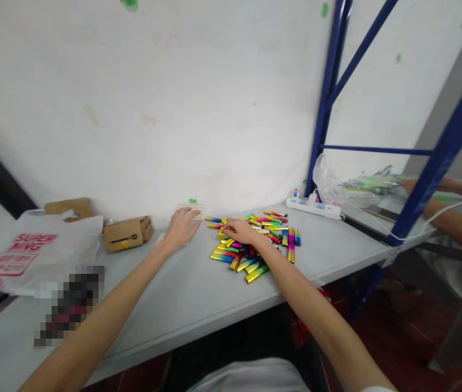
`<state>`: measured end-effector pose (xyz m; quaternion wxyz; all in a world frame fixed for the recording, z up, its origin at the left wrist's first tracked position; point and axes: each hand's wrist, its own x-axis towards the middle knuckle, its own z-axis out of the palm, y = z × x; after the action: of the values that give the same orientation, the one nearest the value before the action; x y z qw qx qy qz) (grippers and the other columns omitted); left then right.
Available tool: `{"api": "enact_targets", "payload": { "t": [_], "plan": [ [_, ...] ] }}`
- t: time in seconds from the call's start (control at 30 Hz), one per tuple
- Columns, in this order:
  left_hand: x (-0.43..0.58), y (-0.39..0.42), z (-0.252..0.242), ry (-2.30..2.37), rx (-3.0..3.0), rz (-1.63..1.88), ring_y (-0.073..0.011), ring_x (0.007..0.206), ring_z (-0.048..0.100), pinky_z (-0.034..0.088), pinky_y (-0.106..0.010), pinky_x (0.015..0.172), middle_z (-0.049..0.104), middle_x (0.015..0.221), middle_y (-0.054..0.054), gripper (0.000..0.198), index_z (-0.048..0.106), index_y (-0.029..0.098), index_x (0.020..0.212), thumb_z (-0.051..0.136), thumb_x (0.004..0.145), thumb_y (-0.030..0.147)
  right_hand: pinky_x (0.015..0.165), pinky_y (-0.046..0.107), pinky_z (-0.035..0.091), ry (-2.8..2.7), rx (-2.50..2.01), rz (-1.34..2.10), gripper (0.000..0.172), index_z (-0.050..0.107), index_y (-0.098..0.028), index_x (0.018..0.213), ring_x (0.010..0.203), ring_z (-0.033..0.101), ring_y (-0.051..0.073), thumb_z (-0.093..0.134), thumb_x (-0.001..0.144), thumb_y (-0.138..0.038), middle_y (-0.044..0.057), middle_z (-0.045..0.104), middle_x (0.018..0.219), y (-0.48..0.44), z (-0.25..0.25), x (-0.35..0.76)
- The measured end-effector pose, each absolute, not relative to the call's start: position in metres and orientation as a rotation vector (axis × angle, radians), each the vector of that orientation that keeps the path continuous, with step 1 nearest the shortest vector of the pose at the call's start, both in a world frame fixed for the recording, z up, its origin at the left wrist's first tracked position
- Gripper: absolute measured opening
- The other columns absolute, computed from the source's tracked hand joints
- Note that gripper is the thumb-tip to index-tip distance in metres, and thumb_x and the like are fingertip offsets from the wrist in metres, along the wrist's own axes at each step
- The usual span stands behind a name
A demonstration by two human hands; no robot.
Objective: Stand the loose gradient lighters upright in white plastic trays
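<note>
The left hand (182, 224) is reached forward from a straightened forearm, palm turned down, with the thumb spread from the fingers. Its fingertips are laid over a pale, thin, flat-looking object (198, 207) beside the wall; whether it is gripped cannot be told. The right hand (239, 231) is angled inward from a slanting forearm, its fingers bent down into a heap of shiny, multicoloured, slim bar-shaped pieces (272, 233). Whether the fingertips are closed on a piece cannot be made out.

The pieces are spread beneath, in front of and to the right of the right hand; they are glossy, straight-edged and metallic-looking, banded in gold, blue, red, green and magenta. Both hands are supported over a smooth grey tabletop (185, 299), and a scuffed white wall (214, 109) is seen behind them. To the left of the left hand, a brown cardboard box (122, 237) and a crinkled white plastic bag with red lettering (43, 250) are placed. Beyond the heap, a long white power strip (314, 208) is set.
</note>
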<state>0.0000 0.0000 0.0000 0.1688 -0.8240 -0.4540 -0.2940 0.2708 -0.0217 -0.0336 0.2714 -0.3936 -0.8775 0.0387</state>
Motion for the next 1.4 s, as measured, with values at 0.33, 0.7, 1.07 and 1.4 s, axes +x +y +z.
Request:
{"api": "enact_targets", "payload": {
  "t": [0.33,0.7,1.07,1.4],
  "plan": [
    [-0.046,-0.126,-0.013,-1.320,-2.418,-0.815,-0.0317,0.121,0.057,0.042,-0.049,0.111,0.063,0.127,-0.012,0.041,0.067,0.030,0.120,0.044,0.095,0.053,0.076,0.025,0.041,-2.336,-1.131,0.105,0.022,0.073,-0.015,0.099,0.081,0.060,0.016,0.054,0.100,-0.026,0.008,0.069,0.096,-0.026,-0.029,0.269],
    [-0.069,-0.069,-0.044,-1.545,-2.506,-0.467,-0.0298,0.120,0.059,0.043,-0.045,0.109,0.067,0.123,-0.013,0.049,0.066,0.022,0.123,0.037,0.095,0.050,0.078,0.025,0.041,-2.327,-1.147,0.100,0.022,0.074,-0.017,0.102,0.086,0.062,0.017,0.055,0.099,-0.026,0.009,0.071,0.102,-0.022,-0.033,0.268],
    [-0.023,-0.029,-0.031,-1.692,-2.329,-0.268,-0.0366,0.116,0.058,0.044,-0.050,0.096,0.063,0.123,-0.015,0.050,0.063,0.029,0.131,0.036,0.098,0.055,0.077,0.025,0.040,-2.320,-1.159,0.111,0.021,0.073,-0.015,0.100,0.084,0.060,0.016,0.055,0.100,-0.027,0.009,0.069,0.100,-0.026,-0.029,0.268],
    [-0.023,-0.042,-0.034,-1.723,-2.362,-0.222,-0.0352,0.122,0.055,0.044,-0.047,0.100,0.058,0.134,-0.016,0.055,0.056,0.025,0.140,0.034,0.099,0.054,0.093,0.029,0.042,-2.275,-1.093,0.088,0.025,0.072,-0.014,0.106,0.105,0.058,0.019,0.054,0.102,-0.029,0.011,0.066,0.105,-0.021,-0.038,0.268]
  ]
}}
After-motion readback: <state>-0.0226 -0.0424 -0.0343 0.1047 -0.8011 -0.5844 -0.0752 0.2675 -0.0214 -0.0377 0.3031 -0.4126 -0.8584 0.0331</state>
